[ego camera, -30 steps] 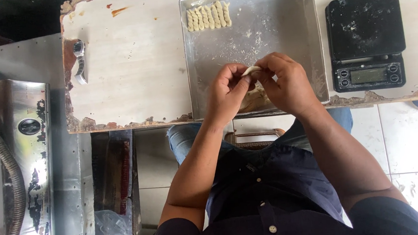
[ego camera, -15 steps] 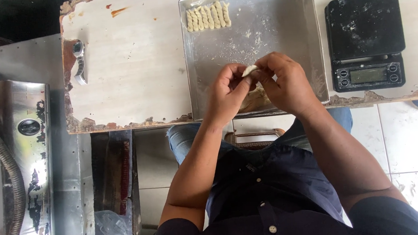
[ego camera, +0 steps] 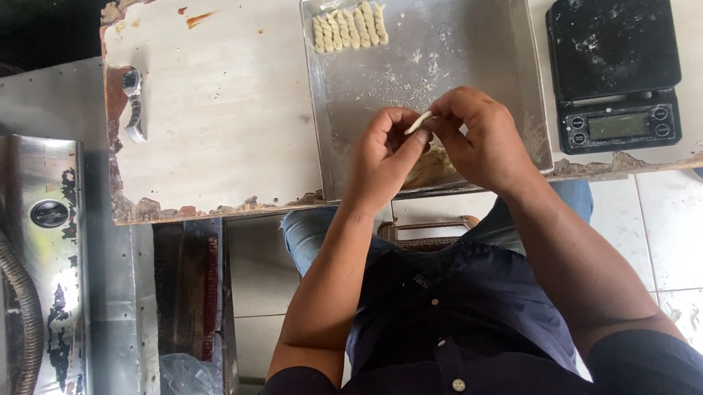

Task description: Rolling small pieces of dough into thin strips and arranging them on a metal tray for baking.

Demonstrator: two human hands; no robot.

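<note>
Small pale dough strip [ego camera: 418, 123] pinched betw. fingers of left hand [ego camera: 381, 150] & right hand [ego camera: 483, 135], long axis slanting, above square metal baking tray [ego camera: 474, 57].

1. You get one view only: the head camera, looking straight down from above you.
2. It sits close; your hands and the tray [ego camera: 428, 60] fill mid-frame.
3. The table's [ego camera: 221, 107] far edge runs along the top, your lap along the bottom.
</note>
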